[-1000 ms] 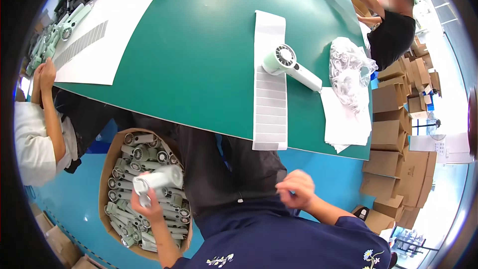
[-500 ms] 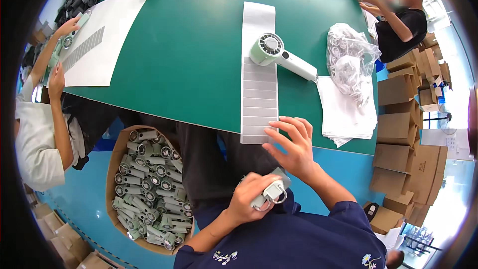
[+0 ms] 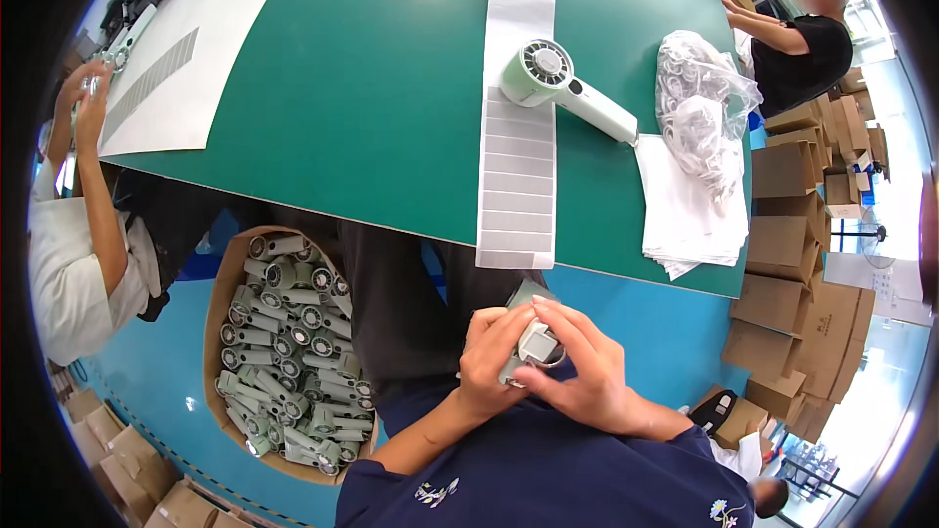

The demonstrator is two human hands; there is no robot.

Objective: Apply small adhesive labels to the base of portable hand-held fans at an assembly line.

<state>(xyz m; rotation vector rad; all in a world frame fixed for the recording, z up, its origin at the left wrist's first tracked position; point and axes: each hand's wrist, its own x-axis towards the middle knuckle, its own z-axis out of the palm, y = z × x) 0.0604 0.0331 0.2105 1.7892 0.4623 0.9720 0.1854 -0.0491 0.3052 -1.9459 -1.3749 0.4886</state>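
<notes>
Close to my body, a pale green handheld fan (image 3: 537, 340) points up toward me with one end of it showing and a ring hanging there. My left hand (image 3: 485, 357) is wrapped round its left side. From the right, my right hand (image 3: 595, 372) closes over the same fan, thumb and fingers pressed about that end. Much of the fan is hidden by my hands. Ahead, a strip of grey labels (image 3: 516, 205) overhangs the table edge, and a second handheld fan (image 3: 606, 117) lies across its upper part.
The green table (image 3: 372, 108) carries a plastic bag of white cords (image 3: 696, 108) on a stack of white sheets (image 3: 685, 235). Below left stands a carton (image 3: 210, 332) full of handheld fans. One person (image 3: 93, 254) works at left, another (image 3: 807, 59) at far right. Cardboard boxes (image 3: 782, 244) line the right.
My right hand has come back from the label strip's near end to the fan and now grips it with my left hand. The person at left has drawn both hands together.
</notes>
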